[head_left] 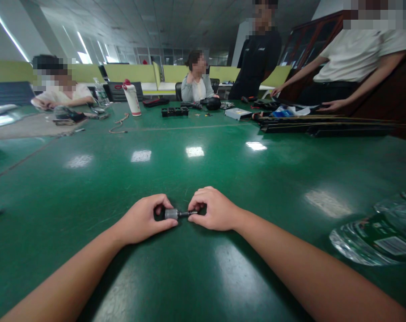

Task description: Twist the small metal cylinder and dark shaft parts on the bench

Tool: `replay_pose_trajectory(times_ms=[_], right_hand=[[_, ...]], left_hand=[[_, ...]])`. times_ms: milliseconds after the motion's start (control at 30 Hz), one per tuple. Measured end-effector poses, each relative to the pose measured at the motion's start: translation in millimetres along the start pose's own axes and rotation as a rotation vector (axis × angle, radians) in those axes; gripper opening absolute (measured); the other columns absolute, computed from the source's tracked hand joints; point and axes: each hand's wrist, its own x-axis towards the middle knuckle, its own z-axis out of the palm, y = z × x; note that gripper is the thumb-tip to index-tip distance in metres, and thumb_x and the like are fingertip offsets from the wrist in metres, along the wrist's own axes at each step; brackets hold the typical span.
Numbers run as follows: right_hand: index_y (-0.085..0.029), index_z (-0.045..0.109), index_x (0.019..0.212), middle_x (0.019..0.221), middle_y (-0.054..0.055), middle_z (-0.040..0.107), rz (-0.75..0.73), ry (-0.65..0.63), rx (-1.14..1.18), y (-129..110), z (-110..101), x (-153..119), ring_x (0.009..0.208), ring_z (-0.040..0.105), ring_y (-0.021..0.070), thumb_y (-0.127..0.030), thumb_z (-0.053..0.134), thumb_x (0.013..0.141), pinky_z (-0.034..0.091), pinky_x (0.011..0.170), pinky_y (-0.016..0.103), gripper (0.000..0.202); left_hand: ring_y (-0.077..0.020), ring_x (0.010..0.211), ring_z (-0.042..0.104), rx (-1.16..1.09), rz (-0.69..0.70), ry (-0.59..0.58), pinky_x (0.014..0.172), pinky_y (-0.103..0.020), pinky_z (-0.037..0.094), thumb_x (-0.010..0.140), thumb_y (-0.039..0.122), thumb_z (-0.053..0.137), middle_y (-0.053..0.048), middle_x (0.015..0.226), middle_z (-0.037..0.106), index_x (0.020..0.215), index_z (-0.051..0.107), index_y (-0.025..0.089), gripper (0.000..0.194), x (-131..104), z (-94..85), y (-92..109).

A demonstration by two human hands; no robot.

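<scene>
In the head view, a small grey metal cylinder with a thin dark shaft (171, 214) lies level between my hands, low over the green table (189, 174). Its exact kind is hard to make out. My left hand (144, 219) curls around the thick cylinder end, thumb on the near side and fingers on the far side. At the shaft's right end, my right hand (216, 210) pinches the tip between thumb and fingers. Part of each end is hidden by fingers.
A clear plastic bottle (380, 237) lies at the right. Farther back stand a white tumbler (132, 100), a black slotted part (175, 112), a grey box (238, 113) and long black rails (323, 125). Several people sit or stand around the far side.
</scene>
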Motion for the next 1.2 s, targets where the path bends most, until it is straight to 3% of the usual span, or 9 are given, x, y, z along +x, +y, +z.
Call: replay_pose_trajectory(times_ms=[433, 700, 1200], right_hand=[[-0.017, 0.069, 0.073, 0.066, -0.003, 0.062, 0.015, -0.011, 0.010, 7, -6, -3, 0.064, 0.057, 0.0112, -0.020, 0.076, 0.068, 0.042, 0.069, 0.025, 0.009], [-0.015, 0.068, 0.070, 0.065, -0.002, 0.059, 0.138, 0.028, 0.029, 12, -16, -4, 0.060, 0.053, 0.0103, -0.014, 0.071, 0.068, 0.040, 0.058, 0.022, 0.004], [-0.017, 0.068, 0.071, 0.065, -0.002, 0.060, 0.047, 0.019, -0.002, 10, -10, -4, 0.063, 0.055, 0.0117, -0.017, 0.074, 0.068, 0.042, 0.068, 0.026, 0.006]], left_hand=[[-0.0163, 0.068, 0.053, -0.033, -0.005, 0.012, 0.062, -0.026, 0.037, 0.078, 0.044, 0.069, 0.001, 0.073, 0.057, 0.087, 0.062, 0.018, 0.028, 0, -0.1, 1], [-0.0159, 0.069, 0.054, -0.089, -0.010, 0.019, 0.062, -0.025, 0.039, 0.078, 0.045, 0.069, 0.001, 0.076, 0.059, 0.086, 0.061, 0.018, 0.029, 0, 0.3, -4], [-0.0159, 0.069, 0.054, -0.076, -0.018, 0.017, 0.062, -0.025, 0.039, 0.079, 0.044, 0.069, 0.001, 0.075, 0.058, 0.085, 0.061, 0.018, 0.028, 0, -1.0, -1]])
